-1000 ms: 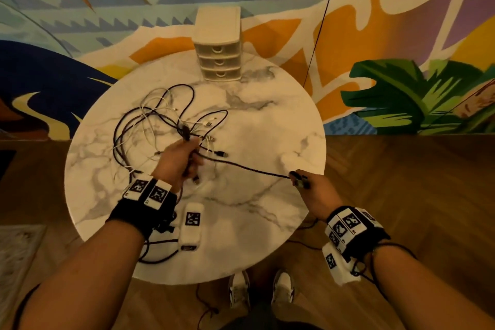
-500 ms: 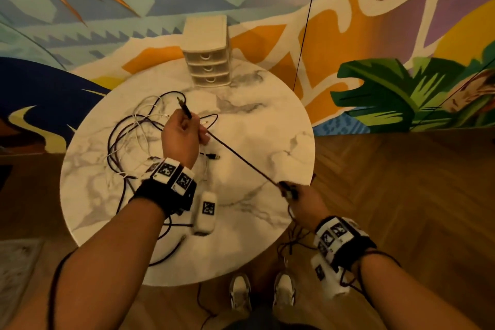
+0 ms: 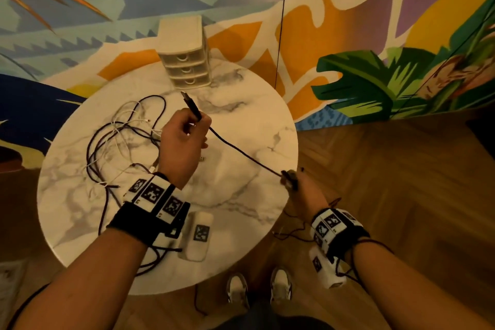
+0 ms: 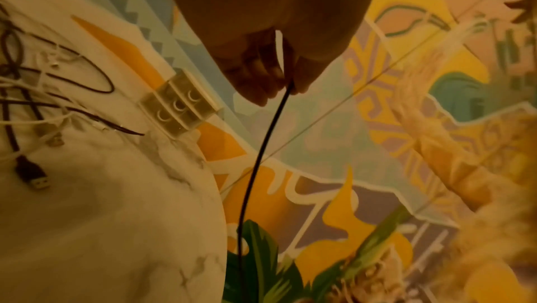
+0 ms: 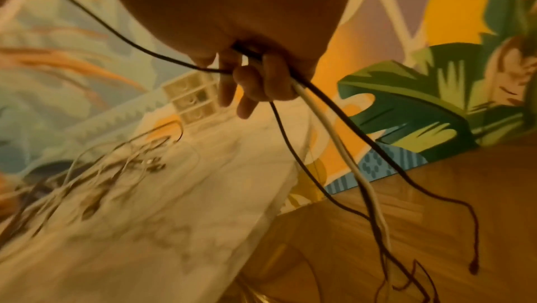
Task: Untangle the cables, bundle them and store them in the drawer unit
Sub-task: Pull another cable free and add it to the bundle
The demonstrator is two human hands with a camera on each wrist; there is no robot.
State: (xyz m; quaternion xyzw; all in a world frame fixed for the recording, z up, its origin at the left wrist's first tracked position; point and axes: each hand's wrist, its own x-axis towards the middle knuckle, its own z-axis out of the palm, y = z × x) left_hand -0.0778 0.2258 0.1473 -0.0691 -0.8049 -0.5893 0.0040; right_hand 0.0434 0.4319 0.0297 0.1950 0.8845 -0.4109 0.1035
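A black cable [image 3: 241, 151] stretches taut between my two hands above the round marble table [image 3: 241, 217]. My left hand [image 3: 184, 139] pinches it just below its USB plug [image 3: 190, 105], which sticks up towards the drawer unit [image 3: 184, 61]. In the left wrist view the black cable [image 4: 261, 147] runs down from my left fingertips [image 4: 290, 87]. My right hand [image 3: 294, 185], at the table's right edge, grips the black cable together with several other black and white cables [image 5: 334, 138] that hang towards the floor. A tangle of black and white cables [image 3: 120, 136] lies on the table's left half.
The cream three-drawer unit [image 4: 180, 106] stands at the table's far edge with all drawers closed. A small white device [image 3: 199, 236] lies near the table's front edge. A painted mural wall rises behind the table. The wooden floor [image 3: 401, 195] and my shoes [image 3: 257, 289] show below.
My left hand has risen and moved away from the tangle toward the drawer unit, carrying the USB plug up. My right hand has drawn back to the table's right edge, tautening the cable.
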